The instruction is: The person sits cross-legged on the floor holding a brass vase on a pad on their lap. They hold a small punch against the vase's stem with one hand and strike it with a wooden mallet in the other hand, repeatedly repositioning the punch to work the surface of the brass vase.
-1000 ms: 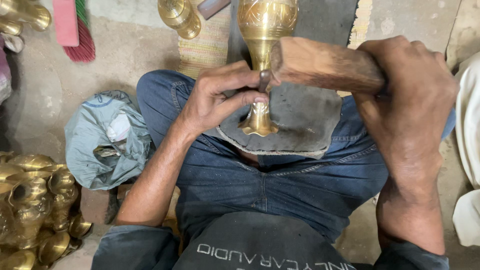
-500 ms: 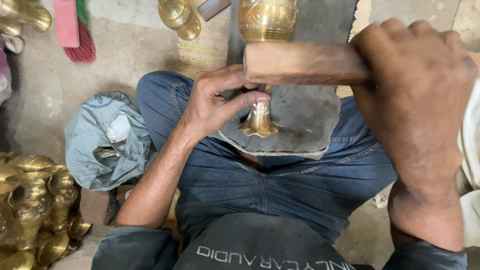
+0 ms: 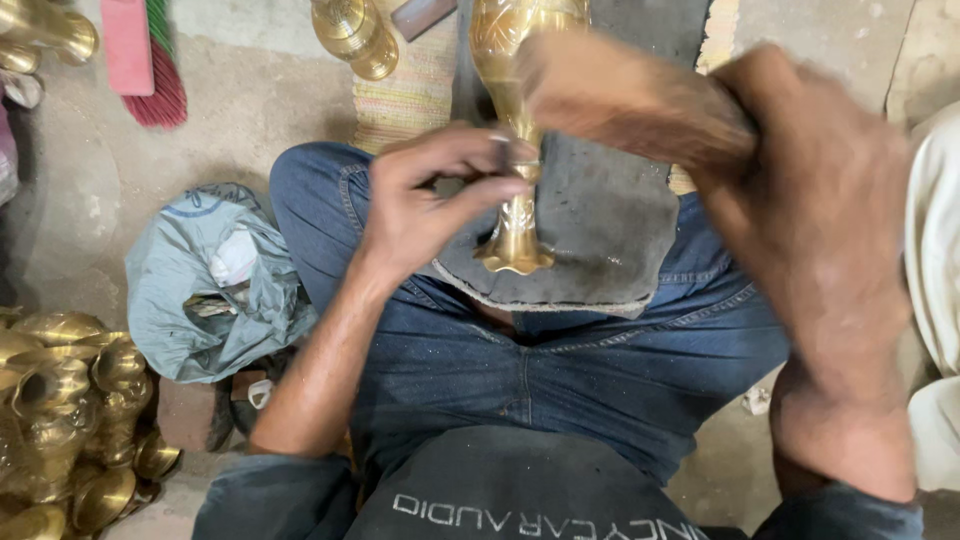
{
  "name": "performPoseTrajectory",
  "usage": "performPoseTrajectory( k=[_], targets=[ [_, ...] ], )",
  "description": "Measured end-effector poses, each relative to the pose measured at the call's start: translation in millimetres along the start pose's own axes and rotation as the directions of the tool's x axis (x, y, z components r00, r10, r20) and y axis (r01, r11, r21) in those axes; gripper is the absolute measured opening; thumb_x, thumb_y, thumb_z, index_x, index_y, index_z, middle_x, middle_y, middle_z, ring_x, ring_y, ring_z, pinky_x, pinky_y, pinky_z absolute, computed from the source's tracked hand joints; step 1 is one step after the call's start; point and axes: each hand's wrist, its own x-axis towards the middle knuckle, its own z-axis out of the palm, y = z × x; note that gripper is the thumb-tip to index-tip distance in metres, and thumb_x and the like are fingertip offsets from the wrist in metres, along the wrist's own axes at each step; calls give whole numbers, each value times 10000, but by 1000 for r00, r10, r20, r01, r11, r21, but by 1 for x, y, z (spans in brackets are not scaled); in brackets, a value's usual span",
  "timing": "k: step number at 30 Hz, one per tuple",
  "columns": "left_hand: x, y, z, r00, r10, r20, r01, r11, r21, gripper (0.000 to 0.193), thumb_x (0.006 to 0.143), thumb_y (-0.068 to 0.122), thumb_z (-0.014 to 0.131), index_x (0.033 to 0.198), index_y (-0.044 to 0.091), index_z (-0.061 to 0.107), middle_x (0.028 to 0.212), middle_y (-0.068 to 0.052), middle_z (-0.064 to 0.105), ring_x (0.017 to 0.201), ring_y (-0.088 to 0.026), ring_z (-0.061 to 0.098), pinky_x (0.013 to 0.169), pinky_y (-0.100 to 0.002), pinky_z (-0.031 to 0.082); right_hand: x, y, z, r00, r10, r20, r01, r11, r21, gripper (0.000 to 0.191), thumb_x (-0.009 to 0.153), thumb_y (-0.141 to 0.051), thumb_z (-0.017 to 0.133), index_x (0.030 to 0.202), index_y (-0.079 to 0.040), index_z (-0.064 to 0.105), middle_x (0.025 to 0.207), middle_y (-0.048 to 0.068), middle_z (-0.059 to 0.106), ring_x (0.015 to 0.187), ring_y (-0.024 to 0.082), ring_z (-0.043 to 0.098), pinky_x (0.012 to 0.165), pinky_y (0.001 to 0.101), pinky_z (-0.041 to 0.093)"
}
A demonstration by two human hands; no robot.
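Observation:
A brass vase lies on its side over a dark pad spread on my lap, its flared foot toward me. My left hand pinches the vase's narrow stem. My right hand grips a wooden mallet, whose blurred head hangs just above and to the right of the vase's body. I sit cross-legged in blue jeans on the floor.
A heap of brass vessels sits at lower left. A grey bag lies beside my left knee. Another brass piece and a striped mat are ahead, a pink-handled broom at upper left, white cloth at right.
The mallet has swung from resting across the vase's stem up toward its body and is now blurred. My left hand keeps its hold on the stem.

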Motion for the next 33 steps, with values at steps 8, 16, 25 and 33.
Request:
performPoseTrajectory(
  k=[8, 16, 25, 33],
  targets=[
    [-34, 11, 0, 779, -244, -578, 49, 942, -332, 281, 1093, 73, 709, 1339, -13, 605, 970, -118, 736, 849, -204, 760, 723, -297, 652, -37, -62, 47, 979, -82, 188, 57, 990, 133, 435, 752, -366, 879, 1025, -113, 654, 919, 55, 699, 703, 200, 658, 611, 359, 510],
    [-37, 16, 3, 777, -359, -517, 198, 919, -341, 281, 1073, 72, 705, 1325, -23, 625, 974, -94, 739, 893, -186, 761, 759, -303, 661, -50, -68, 77, 990, -49, 134, 10, 960, 280, 450, 668, -105, 794, 1084, -88, 622, 901, 91, 662, 809, 304, 645, 751, 431, 489],
    [-25, 11, 26, 833, -368, -413, 224, 907, -357, 309, 1018, 27, 741, 1310, -29, 655, 947, -77, 743, 872, -153, 758, 762, -276, 644, -51, -62, 71, 976, -4, 217, -75, 932, 356, 493, 700, -155, 857, 1122, -68, 617, 966, 114, 694, 763, 321, 669, 670, 433, 518],
    [-27, 12, 41, 826, -344, -446, 201, 920, -337, 324, 1012, 19, 748, 1316, -28, 647, 957, -81, 751, 898, -143, 761, 776, -276, 652, -52, -65, 79, 982, 25, 190, -80, 953, 292, 475, 682, -132, 872, 1068, -72, 603, 890, 108, 682, 780, 328, 672, 713, 460, 515]
  ],
)
